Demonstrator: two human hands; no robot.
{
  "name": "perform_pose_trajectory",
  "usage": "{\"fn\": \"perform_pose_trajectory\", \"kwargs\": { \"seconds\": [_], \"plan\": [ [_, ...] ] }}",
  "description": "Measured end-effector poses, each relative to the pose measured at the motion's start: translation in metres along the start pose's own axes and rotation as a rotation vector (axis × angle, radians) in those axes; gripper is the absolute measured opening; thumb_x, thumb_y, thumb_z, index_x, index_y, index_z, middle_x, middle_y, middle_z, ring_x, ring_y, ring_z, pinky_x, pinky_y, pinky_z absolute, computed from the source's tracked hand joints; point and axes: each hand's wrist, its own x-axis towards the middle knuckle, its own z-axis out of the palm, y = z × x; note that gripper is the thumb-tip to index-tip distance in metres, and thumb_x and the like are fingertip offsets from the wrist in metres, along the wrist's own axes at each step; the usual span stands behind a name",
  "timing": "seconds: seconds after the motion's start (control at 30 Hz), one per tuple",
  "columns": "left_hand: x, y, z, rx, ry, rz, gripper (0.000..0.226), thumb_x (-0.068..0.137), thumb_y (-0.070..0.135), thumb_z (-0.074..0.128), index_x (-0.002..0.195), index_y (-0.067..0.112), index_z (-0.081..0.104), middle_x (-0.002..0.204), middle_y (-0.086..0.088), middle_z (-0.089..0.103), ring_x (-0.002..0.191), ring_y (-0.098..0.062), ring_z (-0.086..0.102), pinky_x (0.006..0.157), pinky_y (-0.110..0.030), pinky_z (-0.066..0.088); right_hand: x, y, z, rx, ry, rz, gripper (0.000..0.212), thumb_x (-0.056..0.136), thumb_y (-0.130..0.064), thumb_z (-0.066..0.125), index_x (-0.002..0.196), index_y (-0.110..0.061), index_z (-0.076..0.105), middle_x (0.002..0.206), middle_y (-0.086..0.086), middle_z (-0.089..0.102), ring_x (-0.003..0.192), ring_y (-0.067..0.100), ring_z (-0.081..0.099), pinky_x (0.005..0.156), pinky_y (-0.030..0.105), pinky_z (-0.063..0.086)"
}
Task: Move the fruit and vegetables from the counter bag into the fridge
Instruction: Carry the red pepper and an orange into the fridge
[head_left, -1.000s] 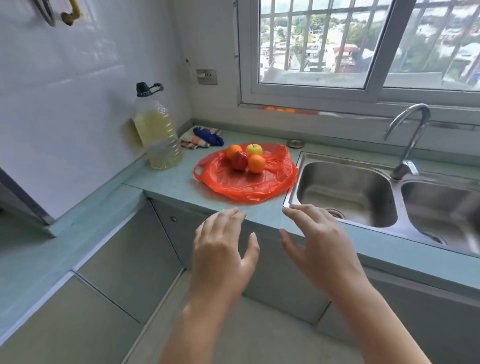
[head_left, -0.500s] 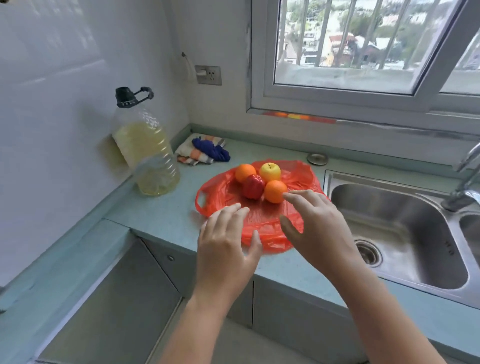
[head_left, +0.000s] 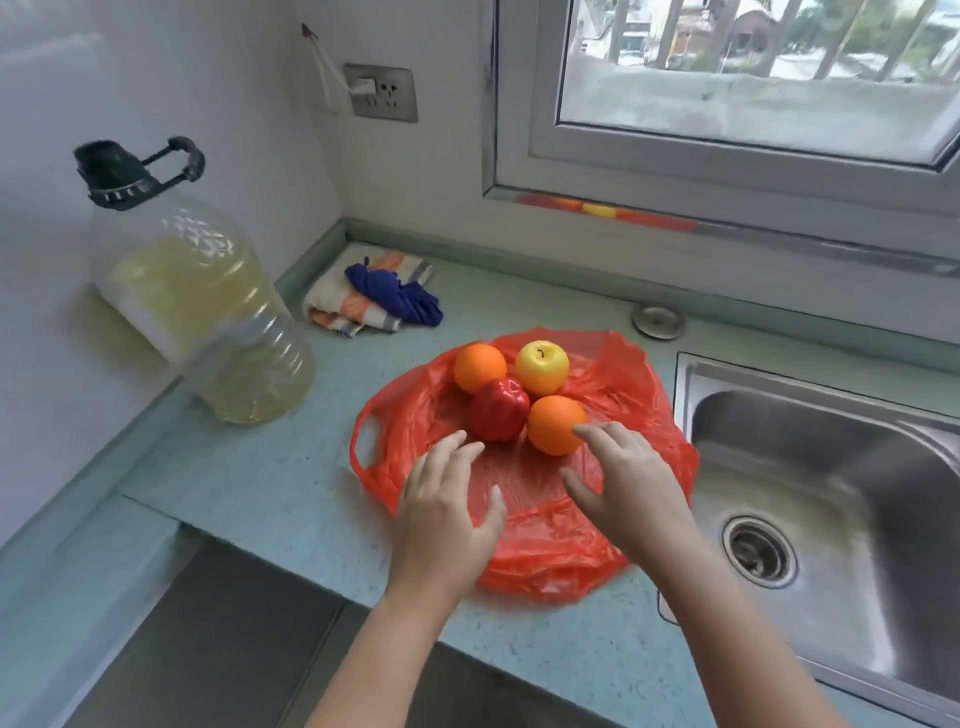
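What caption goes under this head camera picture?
Two open hands, left hand and right hand, reach for fruit on a red plastic bag.

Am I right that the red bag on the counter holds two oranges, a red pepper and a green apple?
Not quite: the head view shows the apple is yellow, not green. The red bag does hold two oranges and a red pepper.

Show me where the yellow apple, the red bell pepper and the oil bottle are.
yellow apple (head_left: 542, 368), head view, on its top near the stem.
red bell pepper (head_left: 499, 410), head view, middle of its body.
oil bottle (head_left: 208, 322), head view, on its clear side wall.
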Motion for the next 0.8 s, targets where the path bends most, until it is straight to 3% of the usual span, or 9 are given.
{"fn": "perform_pose_trajectory", "kwargs": {
  "seconds": [0.2, 0.33, 0.53, 0.8],
  "plan": [
    [0.054, -0.024, 0.039, -0.025, -0.042, -0.113, 0.054, 0.075, 0.040, 0.046, 0.116, 0.008, 0.058, 0.123, -0.011, 0.057, 0.114, -0.027, 0.053, 0.098, -0.034, 0.036, 0.049, 0.029, 0.041, 0.046, -0.104, 0.026, 0.055, 0.072, -0.026, 0.074, 0.120, -0.007, 0.056, 0.113, 0.012, 0.060, 0.102, 0.035, 0.055, 0.081, 0.043, 0.048],
    [0.076, -0.037, 0.069, -0.055, -0.095, -0.182, 0.060, 0.074, 0.046, 0.046, 0.120, 0.008, 0.056, 0.125, -0.010, 0.055, 0.118, -0.024, 0.049, 0.101, -0.028, 0.032, 0.072, 0.044, 0.064, 0.101, -0.157, 0.071, 0.066, 0.073, -0.033, 0.072, 0.131, -0.013, 0.048, 0.125, 0.007, 0.053, 0.115, 0.028, 0.048, 0.089, 0.041, 0.045],
    [0.098, -0.051, 0.096, -0.069, -0.098, -0.246, 0.067, 0.072, 0.050, 0.050, 0.124, 0.006, 0.053, 0.127, -0.011, 0.054, 0.119, -0.025, 0.050, 0.100, -0.034, 0.038, 0.092, 0.055, 0.084, 0.150, -0.257, 0.104, 0.073, 0.071, -0.036, 0.073, 0.135, -0.016, 0.043, 0.132, 0.006, 0.047, 0.123, 0.024, 0.041, 0.099, 0.035, 0.037],
    [0.118, -0.055, 0.112, -0.076, -0.186, -0.237, 0.072, 0.070, 0.035, 0.075, 0.132, 0.012, 0.044, 0.129, -0.006, 0.045, 0.122, -0.020, 0.043, 0.099, -0.025, 0.031, 0.101, 0.068, 0.091, 0.256, -0.368, 0.174, 0.081, 0.069, -0.041, 0.074, 0.137, -0.019, 0.036, 0.128, 0.004, 0.042, 0.118, 0.025, 0.043, 0.099, 0.032, 0.036]
  ]
}}
